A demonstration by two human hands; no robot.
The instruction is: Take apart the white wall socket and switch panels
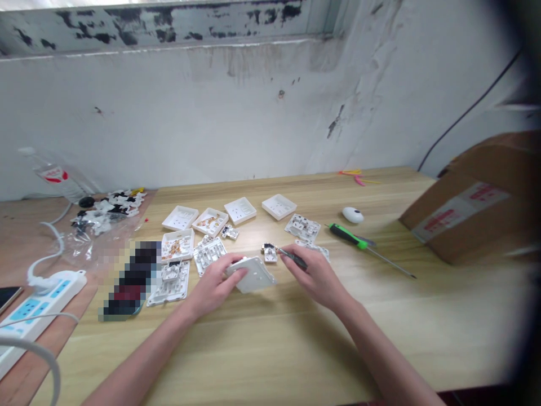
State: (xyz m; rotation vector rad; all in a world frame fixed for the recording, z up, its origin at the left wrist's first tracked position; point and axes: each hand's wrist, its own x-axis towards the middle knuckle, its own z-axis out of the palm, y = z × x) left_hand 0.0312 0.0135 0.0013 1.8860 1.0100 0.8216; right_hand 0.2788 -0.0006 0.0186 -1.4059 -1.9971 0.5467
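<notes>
My left hand (216, 287) grips a white plastic plate (253, 276) by its left edge, tilted above the table. In my right hand (310, 273) is a small dark-handled screwdriver (295, 258), its shaft pointing left. The tip lies by a small white socket module (269, 253) with metal parts, just behind the plate. Whether tip and module touch I cannot tell. Behind my left hand lies a white frame (209, 255). A further frame with a module on it (169, 283) is to the left. White covers (240, 210) stand behind, some holding copper-coloured parts (177, 246).
A green and black screwdriver (349, 235) and a white oval object (352, 214) lie to the right, before a cardboard box (477, 197). At left are a power strip (42, 310), a plastic bottle (54, 175) and a bag with black and white parts (105, 211).
</notes>
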